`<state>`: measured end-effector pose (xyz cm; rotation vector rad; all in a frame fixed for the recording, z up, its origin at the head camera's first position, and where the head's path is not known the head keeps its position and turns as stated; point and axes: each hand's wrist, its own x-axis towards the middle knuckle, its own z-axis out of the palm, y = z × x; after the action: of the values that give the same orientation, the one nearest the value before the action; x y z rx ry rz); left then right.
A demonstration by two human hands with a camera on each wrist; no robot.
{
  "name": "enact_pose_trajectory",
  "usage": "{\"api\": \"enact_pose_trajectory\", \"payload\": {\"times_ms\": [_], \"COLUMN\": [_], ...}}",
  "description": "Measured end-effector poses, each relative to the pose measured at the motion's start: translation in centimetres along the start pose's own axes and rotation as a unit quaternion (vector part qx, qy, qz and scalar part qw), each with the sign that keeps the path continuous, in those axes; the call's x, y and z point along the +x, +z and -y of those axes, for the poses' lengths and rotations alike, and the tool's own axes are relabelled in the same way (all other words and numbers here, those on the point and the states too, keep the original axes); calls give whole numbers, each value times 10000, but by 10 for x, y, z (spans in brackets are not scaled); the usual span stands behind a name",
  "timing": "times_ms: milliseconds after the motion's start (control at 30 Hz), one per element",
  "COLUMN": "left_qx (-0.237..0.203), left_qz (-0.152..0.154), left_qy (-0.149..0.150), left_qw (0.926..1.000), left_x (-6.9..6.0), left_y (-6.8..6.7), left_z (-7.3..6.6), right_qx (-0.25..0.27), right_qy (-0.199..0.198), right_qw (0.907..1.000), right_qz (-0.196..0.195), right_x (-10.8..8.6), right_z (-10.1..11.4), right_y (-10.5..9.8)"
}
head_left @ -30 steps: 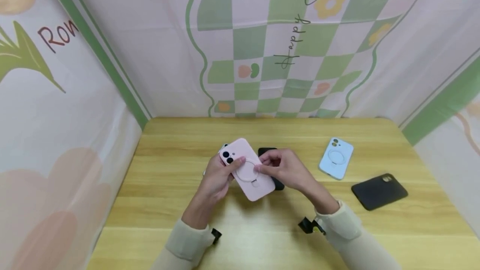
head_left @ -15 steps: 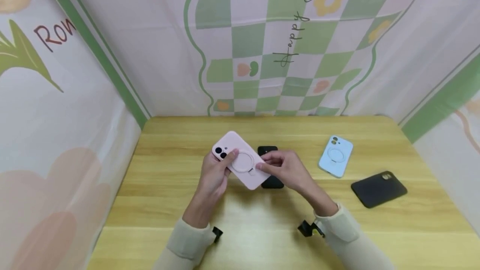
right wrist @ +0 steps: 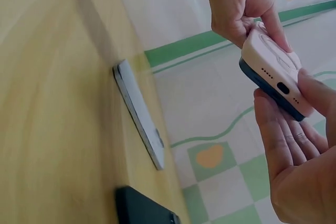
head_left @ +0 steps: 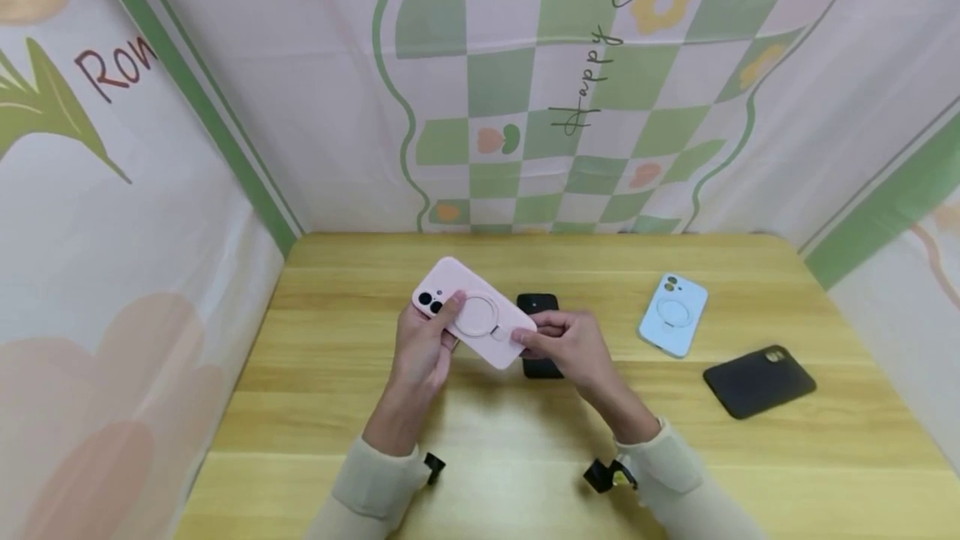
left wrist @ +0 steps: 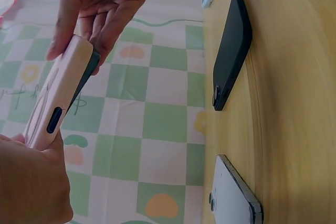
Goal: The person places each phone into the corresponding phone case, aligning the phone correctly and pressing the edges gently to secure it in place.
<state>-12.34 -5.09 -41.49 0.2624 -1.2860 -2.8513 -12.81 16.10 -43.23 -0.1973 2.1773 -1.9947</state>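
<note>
The left hand (head_left: 420, 348) grips the camera end of a pink phone case (head_left: 476, 317), its thumb lying across the back beside two dark lenses (head_left: 430, 303) and its fingers bent behind. The right hand (head_left: 573, 348) pinches the opposite end, thumb on the pink back and fingers underneath. Between them the case is held above the wooden surface (head_left: 480, 482), its ringed back turned up toward the head camera. In the left wrist view a dark blue-green slab (left wrist: 87, 70) sits against the underside of the case, standing out from it most at the right hand's end and narrowing to a wedge toward the left hand. The right wrist view shows that same end, with a port slot (right wrist: 283, 87) in the pink edge. On the surface, a black phone-shaped item (head_left: 538, 303) lies near the right hand, partly covered by it and the pink case. A silver phone (left wrist: 232, 198) lies flat below the left hand, almost wholly hidden from the head view. Farther to the right are a light blue case (head_left: 673, 315) with a ring on its back and a dark case (head_left: 759, 382) with a camera cutout, lying apart. Behind the surface hangs a green-and-white checked cloth (head_left: 502, 77) lettered "Happy".
</note>
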Motion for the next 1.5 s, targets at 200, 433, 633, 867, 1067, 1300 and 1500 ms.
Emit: {"api": "enact_pose_trajectory", "payload": {"times_ms": [200,433,633,867,1067,1300,1500], "left_qx": [-113,-187,-191,-91,47,227,472], "left_qz": [8,24,12,46,7,84,333], "left_qy": [16,21,-40,-190,-261,-397,-476], "left_qw": [9999,9998,9998,9998,9996,9989,9972], "left_x": [-1,-1,-1,-1,0,0,2], "left_y": [-1,-1,-4,-7,-9,-12,-16], "left_z": [1,1,2,3,3,2,2], "right_qx": [134,142,268,465,300,105,-98], "right_qy": [2,-47,-98,-179,-261,-187,1], "right_qw": [9999,9999,9995,9981,9980,9985,9992], "right_qz": [-64,-18,139,372,483,510,393], "right_x": [0,1,0,2,3,4,6], "right_z": [-1,1,1,-3,-4,-2,1], "right_y": [1,-1,-3,-6,-11,-15,-17]}}
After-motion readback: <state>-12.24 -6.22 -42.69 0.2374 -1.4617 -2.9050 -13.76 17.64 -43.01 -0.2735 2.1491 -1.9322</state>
